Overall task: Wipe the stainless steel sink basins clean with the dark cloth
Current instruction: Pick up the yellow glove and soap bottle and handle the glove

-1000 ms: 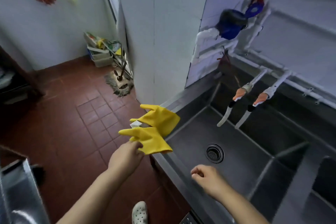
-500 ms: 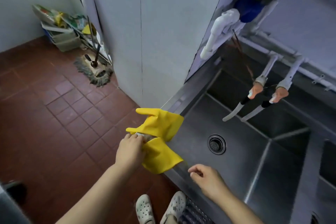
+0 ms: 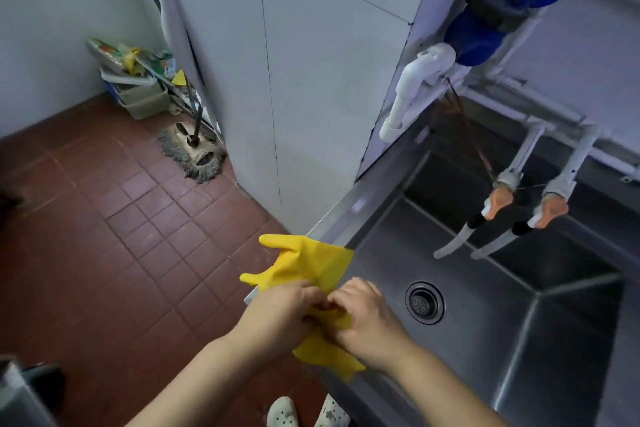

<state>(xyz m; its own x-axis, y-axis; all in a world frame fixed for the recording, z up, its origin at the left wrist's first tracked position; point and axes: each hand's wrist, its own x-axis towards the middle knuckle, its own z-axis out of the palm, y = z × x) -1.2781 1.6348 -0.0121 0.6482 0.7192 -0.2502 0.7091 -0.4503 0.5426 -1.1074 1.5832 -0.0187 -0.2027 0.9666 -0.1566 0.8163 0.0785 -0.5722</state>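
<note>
Shoes (image 3: 304,414): two pale perforated clogs at the bottom edge, cut off by the frame, only the toes showing.
Left hand (image 3: 277,314): close against the right one, fingers curled into the yellow rubber; the fingertips are buried in the folds.
Right hand (image 3: 367,317): knuckles up, fingers bent and pinching the same yellow piece; thumb out of sight beneath.
Lower glove (image 3: 325,354): yellow rubber, crumpled between both hands over the sink's front rim; its shape is mostly covered, only a ragged flap hangs out below the wrists.
Upper glove (image 3: 308,263): second yellow glove, draped over the near-left corner of the rim, two fingers pointing left over the floor; its cuff end runs under the hands, so where it stops is unclear.
Sink basin (image 3: 485,322): stainless steel, just right of the hands; its right side is cut off by the frame.
Drain (image 3: 424,302): round strainer in the basin floor, near the right hand.
Dark cloth: cannot be made out with certainty; no cloth lies in the visible basin.
Floor (image 3: 104,253): red-brown tiles left of the sink.
Taps (image 3: 512,211): two spouts with orange collars hanging over the far part of the basin.
Mop head (image 3: 194,156): grey, on the floor by the white wall corner, handle cut short by the wall.
Bin (image 3: 138,94): pale tub with blurred coloured packets, in the far corner.
Blue lump (image 3: 481,35): blue and dark shape on the white pipes above the sink, too blurred to name.
</note>
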